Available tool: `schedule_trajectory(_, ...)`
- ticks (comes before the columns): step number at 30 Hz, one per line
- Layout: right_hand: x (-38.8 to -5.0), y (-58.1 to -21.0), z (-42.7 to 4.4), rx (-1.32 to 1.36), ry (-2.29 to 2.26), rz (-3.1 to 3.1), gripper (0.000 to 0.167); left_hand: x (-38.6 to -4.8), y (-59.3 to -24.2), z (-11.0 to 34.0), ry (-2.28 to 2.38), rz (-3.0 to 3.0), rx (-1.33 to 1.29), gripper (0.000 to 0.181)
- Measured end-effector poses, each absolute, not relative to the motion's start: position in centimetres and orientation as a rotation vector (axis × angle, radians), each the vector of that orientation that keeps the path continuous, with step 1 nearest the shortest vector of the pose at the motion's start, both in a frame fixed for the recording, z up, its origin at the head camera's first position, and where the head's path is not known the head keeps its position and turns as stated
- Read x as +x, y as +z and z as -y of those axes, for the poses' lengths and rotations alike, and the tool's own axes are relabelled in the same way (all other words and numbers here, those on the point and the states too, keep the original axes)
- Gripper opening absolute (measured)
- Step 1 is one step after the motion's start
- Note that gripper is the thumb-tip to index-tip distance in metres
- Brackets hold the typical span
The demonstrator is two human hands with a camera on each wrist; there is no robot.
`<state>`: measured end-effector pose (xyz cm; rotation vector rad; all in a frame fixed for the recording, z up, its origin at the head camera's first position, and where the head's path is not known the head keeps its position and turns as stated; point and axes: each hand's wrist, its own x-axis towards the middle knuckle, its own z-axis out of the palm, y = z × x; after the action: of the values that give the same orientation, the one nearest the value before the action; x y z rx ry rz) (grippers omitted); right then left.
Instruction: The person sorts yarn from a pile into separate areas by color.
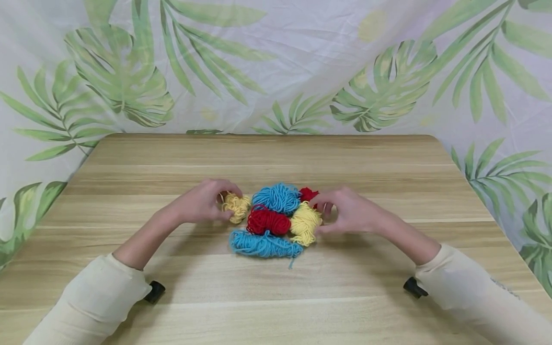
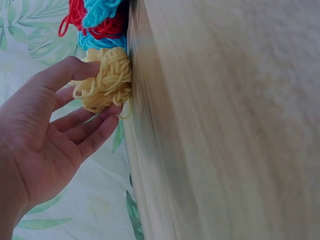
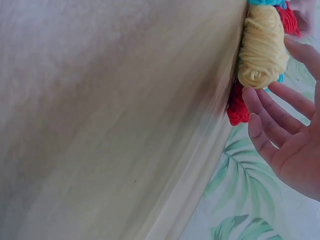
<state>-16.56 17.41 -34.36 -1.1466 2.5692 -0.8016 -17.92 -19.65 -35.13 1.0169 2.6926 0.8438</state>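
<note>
My left hand (image 1: 206, 201) holds a small golden-yellow ball of yarn (image 1: 236, 208) at the left of a cluster of yarn. In the left wrist view its thumb lies on the near side of the ball and the fingers curve behind. Beside a pale yellow yarn skein (image 1: 305, 224) is my right hand (image 1: 351, 211), fingers spread and loosely bent, with thumb and fingertips at the skein's edge. Between the hands lie a blue yarn bundle (image 1: 277, 198), a red skein (image 1: 268, 221) and a long blue skein (image 1: 266, 244). Another red bundle (image 1: 308, 195) is partly hidden behind the right fingers.
The yarn lies on a wood-grain table (image 1: 276, 297) with rounded far corners. Behind it hangs a white cloth (image 1: 302, 57) with green leaf prints. Black pieces (image 1: 154, 292) show at both sleeve cuffs. A loose blue yarn end trails toward the front.
</note>
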Motion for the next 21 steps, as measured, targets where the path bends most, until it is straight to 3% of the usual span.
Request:
schedule_trajectory(10,-15.9,-34.2,-16.4,-1.053,-0.779,-2.559,0.067,-18.2,-35.1,20.8,0.908,-2.708,0.99,0.033)
schedule_trajectory(21,-16.1,-34.7,-16.2,-1.088,-0.79,-2.567,0.067,-18.4,-34.6,22.4,0.968,-2.759,0.896,0.034)
